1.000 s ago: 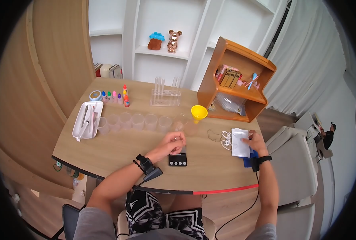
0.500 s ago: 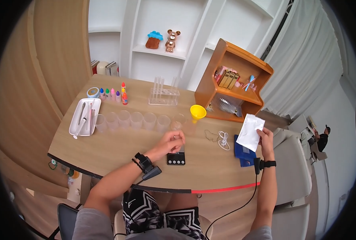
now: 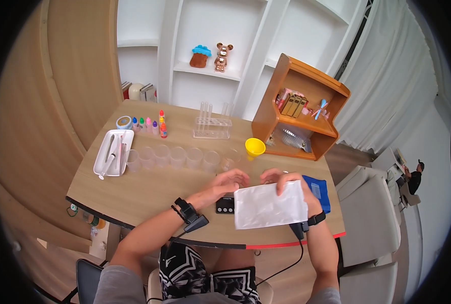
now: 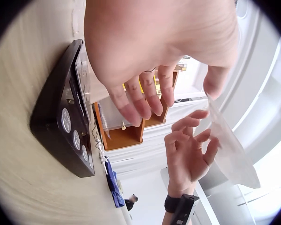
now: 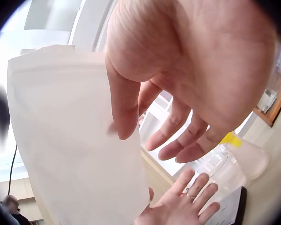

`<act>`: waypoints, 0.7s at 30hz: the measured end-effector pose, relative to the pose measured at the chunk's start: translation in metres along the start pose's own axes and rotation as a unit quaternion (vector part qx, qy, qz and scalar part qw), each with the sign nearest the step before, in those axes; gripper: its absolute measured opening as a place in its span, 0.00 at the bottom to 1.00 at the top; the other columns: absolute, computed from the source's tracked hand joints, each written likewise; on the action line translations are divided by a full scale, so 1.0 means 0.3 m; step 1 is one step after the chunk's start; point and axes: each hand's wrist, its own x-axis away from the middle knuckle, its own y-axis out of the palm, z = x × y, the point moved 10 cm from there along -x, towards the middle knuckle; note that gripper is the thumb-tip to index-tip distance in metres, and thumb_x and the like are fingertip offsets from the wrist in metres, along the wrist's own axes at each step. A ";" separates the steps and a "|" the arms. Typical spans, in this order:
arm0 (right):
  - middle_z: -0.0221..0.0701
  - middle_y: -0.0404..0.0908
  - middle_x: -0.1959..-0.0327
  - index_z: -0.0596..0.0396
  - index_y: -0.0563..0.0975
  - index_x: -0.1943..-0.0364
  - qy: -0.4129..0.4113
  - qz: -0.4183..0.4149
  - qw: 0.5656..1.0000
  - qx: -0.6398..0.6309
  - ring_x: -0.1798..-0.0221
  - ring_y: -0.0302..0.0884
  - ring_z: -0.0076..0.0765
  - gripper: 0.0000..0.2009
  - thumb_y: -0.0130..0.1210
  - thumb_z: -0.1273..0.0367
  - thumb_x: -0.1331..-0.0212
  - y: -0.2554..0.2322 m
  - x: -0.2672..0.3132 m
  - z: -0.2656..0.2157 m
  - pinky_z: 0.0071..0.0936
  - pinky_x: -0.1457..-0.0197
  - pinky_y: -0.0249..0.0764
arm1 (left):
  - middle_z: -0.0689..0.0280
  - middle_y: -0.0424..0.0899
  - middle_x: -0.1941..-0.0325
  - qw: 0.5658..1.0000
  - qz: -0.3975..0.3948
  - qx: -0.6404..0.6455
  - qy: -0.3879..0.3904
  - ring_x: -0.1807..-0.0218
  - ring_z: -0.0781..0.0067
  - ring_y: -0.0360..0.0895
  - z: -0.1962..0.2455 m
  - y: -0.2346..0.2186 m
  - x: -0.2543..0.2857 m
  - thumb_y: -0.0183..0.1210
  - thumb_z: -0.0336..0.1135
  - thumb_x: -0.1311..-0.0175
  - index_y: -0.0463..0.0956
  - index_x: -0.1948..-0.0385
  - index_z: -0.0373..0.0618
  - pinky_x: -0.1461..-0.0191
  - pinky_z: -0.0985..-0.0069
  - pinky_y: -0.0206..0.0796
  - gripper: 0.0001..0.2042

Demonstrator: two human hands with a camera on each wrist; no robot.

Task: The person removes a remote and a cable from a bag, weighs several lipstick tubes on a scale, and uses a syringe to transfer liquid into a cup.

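Observation:
My right hand (image 3: pixel 289 180) pinches a flat white packet (image 3: pixel 266 209) between thumb and index finger, up over the table's front right. The other right fingers are spread, as the right wrist view shows. Across from it, my left hand (image 3: pixel 220 185) is held with loosely bent fingers, its thumb tip right at the packet's near edge (image 4: pixel 213 104). Below the left hand lies a black pocket scale (image 3: pixel 225 204) with round silver buttons, partly hidden by the packet. A flat blue pouch (image 3: pixel 316 188) lies behind the right wrist.
Clear plastic cups (image 3: pixel 178 157) stand in a row behind my hands, with a yellow funnel (image 3: pixel 255 147) at their right end. Farther back are a test tube rack (image 3: pixel 213 128), small colored dropper bottles (image 3: pixel 148 126) and a wooden shelf (image 3: pixel 266 109). A white tray (image 3: pixel 102 154) with tools lies left.
My right hand has lifted the white packet off the blue pouch and brought it leftward to the left hand. The left hand has risen slightly, its fingers straightening toward the packet.

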 end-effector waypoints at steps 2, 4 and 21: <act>0.42 0.76 0.43 0.55 0.82 0.74 -0.007 -0.017 1.000 -0.014 0.40 0.75 0.39 0.06 0.67 0.69 0.48 0.023 -0.043 0.032 0.36 0.36 0.72 | 0.62 0.77 0.42 0.999 -0.017 0.032 -0.005 0.36 0.69 0.72 0.006 0.020 0.000 0.62 0.48 0.30 0.69 0.38 0.43 0.29 0.66 0.62 0.26; 0.36 0.75 0.47 0.56 0.83 0.71 -0.009 -0.016 0.998 0.066 0.43 0.74 0.36 0.05 0.65 0.70 0.46 0.002 -0.089 0.091 0.30 0.39 0.70 | 0.64 0.78 0.43 0.998 -0.013 0.059 -0.025 0.39 0.73 0.74 -0.006 0.015 0.010 0.63 0.45 0.31 0.71 0.39 0.42 0.33 0.70 0.65 0.24; 0.33 0.87 0.59 0.62 0.76 0.43 0.009 0.181 0.980 -0.081 0.57 0.83 0.24 0.19 0.57 0.71 0.39 -0.283 -0.059 0.280 0.16 0.52 0.73 | 0.76 0.81 0.63 0.978 0.166 -0.102 -0.075 0.59 0.89 0.75 -0.036 -0.116 0.017 0.64 0.32 0.32 0.78 0.59 0.46 0.53 0.84 0.68 0.06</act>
